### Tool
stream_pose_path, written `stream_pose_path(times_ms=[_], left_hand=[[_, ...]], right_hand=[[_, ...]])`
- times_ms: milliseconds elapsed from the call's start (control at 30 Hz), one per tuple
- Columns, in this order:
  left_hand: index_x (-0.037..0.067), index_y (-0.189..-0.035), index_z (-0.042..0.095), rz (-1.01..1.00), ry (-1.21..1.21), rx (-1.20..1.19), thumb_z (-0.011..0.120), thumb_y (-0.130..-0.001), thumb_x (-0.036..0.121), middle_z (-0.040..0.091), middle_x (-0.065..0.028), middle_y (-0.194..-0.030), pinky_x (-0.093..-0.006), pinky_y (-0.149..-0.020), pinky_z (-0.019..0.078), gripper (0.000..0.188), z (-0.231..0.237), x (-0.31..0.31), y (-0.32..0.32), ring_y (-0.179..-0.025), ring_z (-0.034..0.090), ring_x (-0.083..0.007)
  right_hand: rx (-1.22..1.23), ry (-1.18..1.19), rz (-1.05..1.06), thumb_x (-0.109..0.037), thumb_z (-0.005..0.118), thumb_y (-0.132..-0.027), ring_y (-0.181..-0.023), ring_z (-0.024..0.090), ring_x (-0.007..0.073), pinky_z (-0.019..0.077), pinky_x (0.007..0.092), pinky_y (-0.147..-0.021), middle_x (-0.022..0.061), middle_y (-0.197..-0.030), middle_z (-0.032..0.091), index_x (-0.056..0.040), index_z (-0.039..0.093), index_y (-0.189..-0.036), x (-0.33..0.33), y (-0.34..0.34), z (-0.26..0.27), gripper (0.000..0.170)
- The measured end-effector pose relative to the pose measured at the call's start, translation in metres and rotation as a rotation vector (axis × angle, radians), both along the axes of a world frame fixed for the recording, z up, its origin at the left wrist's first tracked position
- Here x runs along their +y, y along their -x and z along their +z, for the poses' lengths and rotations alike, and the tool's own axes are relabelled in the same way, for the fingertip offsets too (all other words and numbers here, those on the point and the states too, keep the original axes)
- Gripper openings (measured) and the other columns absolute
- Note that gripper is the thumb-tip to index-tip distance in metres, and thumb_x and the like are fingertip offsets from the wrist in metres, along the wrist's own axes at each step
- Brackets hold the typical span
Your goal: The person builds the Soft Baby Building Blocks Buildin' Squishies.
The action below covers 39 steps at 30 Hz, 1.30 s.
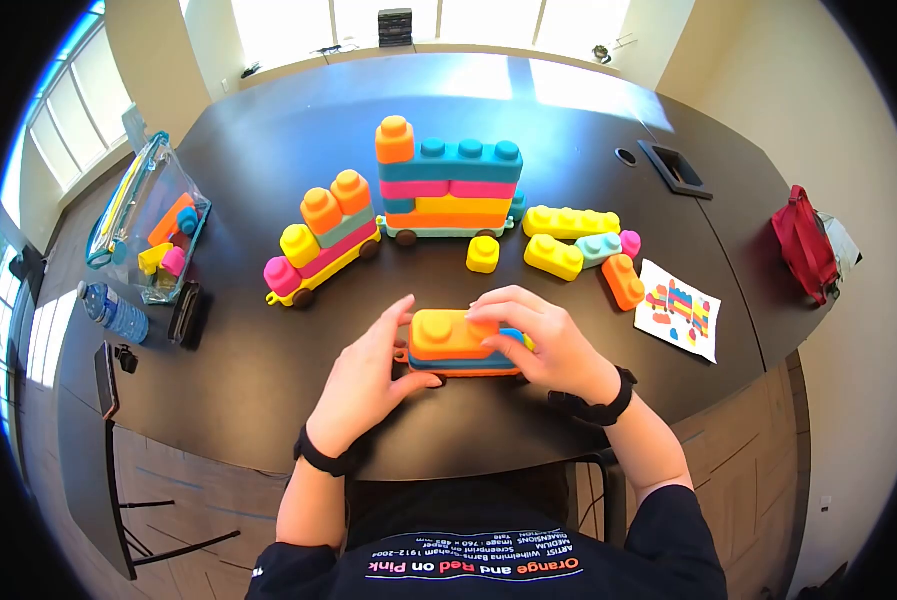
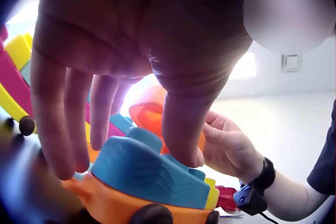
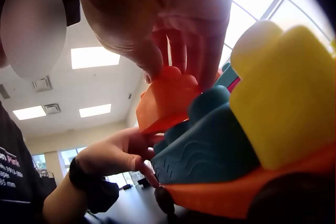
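In the head view my right hand (image 1: 543, 335) pinches the right end of an orange two-stud block (image 1: 438, 335). The right wrist view shows this orange block (image 3: 165, 103) tilted over the studs of a blue block (image 3: 205, 148). Below, the blue block (image 2: 144, 169) sits on an orange wheeled base (image 2: 121, 203). A yellow block (image 3: 289, 87) stands upright at the base's right end. My left hand (image 1: 358, 375) spans the wagon's left end, thumb in front and fingers behind. In the left wrist view, its fingers (image 2: 50, 124) are fairly straight, close to the orange hitch.
Behind the hands stand a stepped block wagon (image 1: 323, 245) and a taller one (image 1: 448, 185). Loose blocks, including a yellow one (image 1: 482, 255) and an orange one (image 1: 623, 282), lie near a picture card (image 1: 678, 310). A water bottle (image 1: 116, 312) and clear bag (image 1: 148, 215) are left.
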<state>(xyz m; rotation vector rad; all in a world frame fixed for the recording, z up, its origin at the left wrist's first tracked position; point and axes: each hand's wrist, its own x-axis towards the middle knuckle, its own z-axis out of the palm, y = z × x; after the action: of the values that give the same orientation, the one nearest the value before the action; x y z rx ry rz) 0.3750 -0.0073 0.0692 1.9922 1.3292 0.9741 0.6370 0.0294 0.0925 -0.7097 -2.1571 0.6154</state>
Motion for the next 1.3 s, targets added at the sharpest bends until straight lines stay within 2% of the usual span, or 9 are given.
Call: stream_pose_path(times_ms=[133, 333, 500, 667, 733, 833, 967, 1167, 1300], left_hand=[[0.005, -0.142, 0.057, -0.083, 0.045, -0.038, 0.086, -0.087, 0.020, 0.069, -0.0172, -0.129, -0.0419, -0.091, 0.0606, 0.064, 0.018, -0.003, 0.006, -0.111, 0.071, -0.0351], [0.005, -0.141, 0.058, -0.079, -0.042, -0.035, 0.080, -0.093, 0.017, 0.069, -0.0185, -0.127, -0.0408, -0.089, 0.0614, 0.054, 0.008, -0.001, 0.004, -0.109, 0.072, -0.0368], [0.003, -0.139, 0.058, -0.081, 0.025, -0.024, 0.080, -0.094, 0.019, 0.070, -0.0188, -0.123, -0.0400, -0.090, 0.0612, 0.053, 0.001, 0.002, 0.007, -0.107, 0.072, -0.0366], [0.003, -0.138, 0.059, -0.079, 0.045, -0.013, 0.079, -0.094, 0.021, 0.070, -0.0187, -0.121, -0.0407, -0.090, 0.0600, 0.052, 0.005, 0.001, 0.008, -0.106, 0.072, -0.0365], [0.002, -0.140, 0.058, -0.077, -0.065, 0.150, 0.079, -0.094, 0.011, 0.068, -0.0160, -0.126, -0.0384, -0.093, 0.0617, 0.051, 0.010, 0.003, 0.007, -0.113, 0.070, -0.0292], [0.001, -0.137, 0.060, -0.093, -0.118, 0.073, 0.079, -0.094, 0.012, 0.068, -0.0161, -0.124, -0.0389, -0.095, 0.0604, 0.048, 0.012, 0.005, -0.002, -0.111, 0.071, -0.0300], [0.000, -0.132, 0.062, -0.134, -0.118, 0.118, 0.079, -0.094, 0.012, 0.069, -0.0156, -0.121, -0.0380, -0.095, 0.0605, 0.043, 0.016, 0.008, -0.002, -0.110, 0.071, -0.0301], [0.000, -0.129, 0.063, -0.116, -0.044, 0.080, 0.079, -0.095, 0.011, 0.069, -0.0156, -0.119, -0.0377, -0.093, 0.0614, 0.039, 0.015, 0.007, 0.000, -0.108, 0.071, -0.0296], [0.001, -0.129, 0.063, -0.093, -0.011, 0.071, 0.079, -0.094, 0.013, 0.069, -0.0169, -0.118, -0.0393, -0.096, 0.0575, 0.041, 0.018, 0.004, -0.004, -0.109, 0.070, -0.0335]], right_hand=[[-0.012, 0.030, 0.024, 0.001, 0.073, -0.093, -0.102, 0.071, 0.0315, 0.0591, 0.0379, -0.089, 0.0128, -0.121, 0.069, -0.0031, 0.069, -0.121, -0.001, 0.006, -0.007, 0.029], [-0.019, -0.006, 0.016, 0.002, 0.073, -0.094, -0.103, 0.071, 0.0300, 0.0592, 0.0366, -0.088, 0.0120, -0.122, 0.069, -0.0056, 0.073, -0.122, -0.004, 0.005, -0.016, 0.029], [-0.056, -0.057, -0.032, -0.005, 0.074, -0.095, -0.100, 0.072, 0.0298, 0.0606, 0.0380, -0.084, 0.0083, -0.119, 0.070, -0.0113, 0.073, -0.120, -0.004, 0.009, -0.017, 0.026], [-0.042, -0.075, -0.024, -0.005, 0.073, -0.095, -0.099, 0.072, 0.0304, 0.0605, 0.0388, -0.084, 0.0085, -0.119, 0.070, -0.0114, 0.073, -0.120, -0.003, 0.009, -0.019, 0.025], [-0.038, -0.079, -0.025, -0.005, 0.073, -0.095, -0.099, 0.071, 0.0306, 0.0604, 0.0389, -0.084, 0.0085, -0.118, 0.070, -0.0113, 0.073, -0.120, -0.002, 0.008, -0.020, 0.026], [-0.024, -0.053, -0.017, -0.006, 0.074, -0.095, -0.100, 0.071, 0.0308, 0.0601, 0.0391, -0.084, 0.0087, -0.118, 0.070, -0.0109, 0.073, -0.120, -0.002, 0.008, -0.021, 0.026], [-0.021, -0.054, -0.014, -0.007, 0.074, -0.095, -0.100, 0.071, 0.0310, 0.0599, 0.0392, -0.084, 0.0085, -0.117, 0.070, -0.0103, 0.073, -0.119, -0.001, 0.008, -0.023, 0.025], [-0.010, -0.055, -0.010, -0.007, 0.073, -0.095, -0.099, 0.071, 0.0310, 0.0598, 0.0392, -0.084, 0.0082, -0.116, 0.070, -0.0104, 0.074, -0.119, -0.002, 0.011, -0.023, 0.025], [0.006, -0.001, 0.026, -0.010, 0.076, -0.094, -0.100, 0.071, 0.0336, 0.0591, 0.0412, -0.087, 0.0095, -0.117, 0.071, -0.0094, 0.073, -0.121, -0.002, 0.006, -0.018, 0.027]])
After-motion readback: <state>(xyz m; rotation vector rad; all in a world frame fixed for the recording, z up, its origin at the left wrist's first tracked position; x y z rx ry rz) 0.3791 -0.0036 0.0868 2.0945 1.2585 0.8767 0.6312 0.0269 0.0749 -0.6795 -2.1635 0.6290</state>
